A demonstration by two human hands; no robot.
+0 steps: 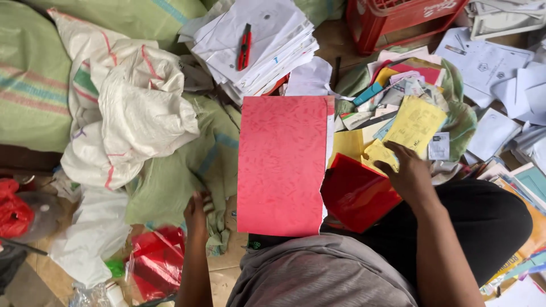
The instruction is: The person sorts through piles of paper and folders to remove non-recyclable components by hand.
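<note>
A large red textured card sheet (281,165) lies in front of me over my lap, covering a thin stack of white paper. My left hand (197,211) rests on a green woven sack (182,170) left of the sheet, fingers loosely curled, holding nothing I can make out. My right hand (405,170) reaches to the right of the sheet, fingers spread on yellow papers (415,122), just above a glossy red plastic cover (357,193) that lies on my knee.
A pile of white papers with a red utility knife (244,46) on it sits at the top centre. A red crate (404,20) stands at the top right. White and green sacks (131,108) are heaped at left. Mixed papers and books spread at right.
</note>
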